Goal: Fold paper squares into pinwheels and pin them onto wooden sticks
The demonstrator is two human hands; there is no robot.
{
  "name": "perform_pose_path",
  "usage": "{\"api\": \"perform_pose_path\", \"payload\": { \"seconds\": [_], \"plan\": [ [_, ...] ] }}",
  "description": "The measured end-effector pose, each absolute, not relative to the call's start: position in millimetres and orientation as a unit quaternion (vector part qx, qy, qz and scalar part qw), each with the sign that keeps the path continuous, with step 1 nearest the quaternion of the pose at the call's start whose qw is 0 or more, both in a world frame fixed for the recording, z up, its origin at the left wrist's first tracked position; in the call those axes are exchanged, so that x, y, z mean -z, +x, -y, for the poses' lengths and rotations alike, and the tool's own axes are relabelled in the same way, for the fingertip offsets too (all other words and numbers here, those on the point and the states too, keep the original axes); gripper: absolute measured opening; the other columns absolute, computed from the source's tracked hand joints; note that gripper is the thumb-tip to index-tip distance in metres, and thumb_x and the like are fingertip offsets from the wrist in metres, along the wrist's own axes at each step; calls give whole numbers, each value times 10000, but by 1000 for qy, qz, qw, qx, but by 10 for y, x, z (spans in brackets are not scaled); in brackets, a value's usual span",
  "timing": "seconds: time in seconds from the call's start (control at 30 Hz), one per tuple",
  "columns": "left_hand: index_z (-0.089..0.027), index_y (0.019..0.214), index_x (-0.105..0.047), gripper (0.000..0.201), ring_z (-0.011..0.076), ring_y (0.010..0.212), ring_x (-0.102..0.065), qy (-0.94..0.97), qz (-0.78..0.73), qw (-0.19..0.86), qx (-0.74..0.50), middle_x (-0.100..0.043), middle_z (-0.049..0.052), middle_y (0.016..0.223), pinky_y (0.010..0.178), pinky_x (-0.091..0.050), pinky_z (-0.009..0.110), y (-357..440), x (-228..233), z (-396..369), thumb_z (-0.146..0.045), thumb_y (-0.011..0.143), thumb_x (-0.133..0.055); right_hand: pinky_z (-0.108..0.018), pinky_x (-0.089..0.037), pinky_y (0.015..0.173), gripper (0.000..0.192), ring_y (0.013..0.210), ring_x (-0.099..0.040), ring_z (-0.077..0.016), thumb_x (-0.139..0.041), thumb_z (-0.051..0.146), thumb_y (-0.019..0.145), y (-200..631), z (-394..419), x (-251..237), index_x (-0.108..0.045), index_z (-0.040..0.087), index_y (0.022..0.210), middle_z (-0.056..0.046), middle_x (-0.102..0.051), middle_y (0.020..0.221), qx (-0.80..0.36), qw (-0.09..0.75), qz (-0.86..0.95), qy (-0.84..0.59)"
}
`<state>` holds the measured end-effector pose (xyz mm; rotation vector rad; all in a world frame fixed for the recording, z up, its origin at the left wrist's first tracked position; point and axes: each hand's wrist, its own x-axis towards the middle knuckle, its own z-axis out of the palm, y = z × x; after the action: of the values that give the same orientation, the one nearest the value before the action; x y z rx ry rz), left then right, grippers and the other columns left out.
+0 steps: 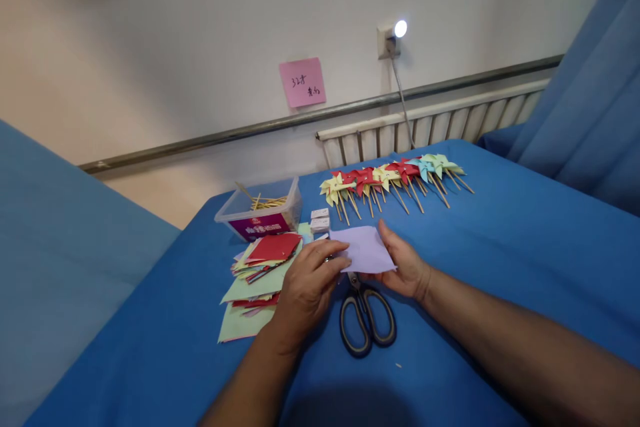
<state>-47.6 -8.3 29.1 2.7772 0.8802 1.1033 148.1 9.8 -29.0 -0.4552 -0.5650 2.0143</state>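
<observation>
Left hand and right hand are both pinching a lilac paper square just above the scissors; pink wall note beyond them is reading "32".

Between left hand and right hand, a paper square, held above the scissors on the table. Left of the hands, a paper stack; behind it, a box holding sticks. Farther back, right of the box, a row of pinwheels.
</observation>
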Motion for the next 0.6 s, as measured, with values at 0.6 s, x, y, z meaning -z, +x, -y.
{"api": "perform_pose_path", "payload": {
  "seconds": [0.6],
  "plan": [
    [-143,672,-624,279,102,536,-536,487,-530,482,-499,-626,-13,603,540,-418,216,-202,-137,105,-372,670,-784,-331,-530,761,392,747,-682,-184,-813,388,690,1349,-57,389,-724,147,986,-72,-753,892,-707,571,319,-269]
  ]
}}
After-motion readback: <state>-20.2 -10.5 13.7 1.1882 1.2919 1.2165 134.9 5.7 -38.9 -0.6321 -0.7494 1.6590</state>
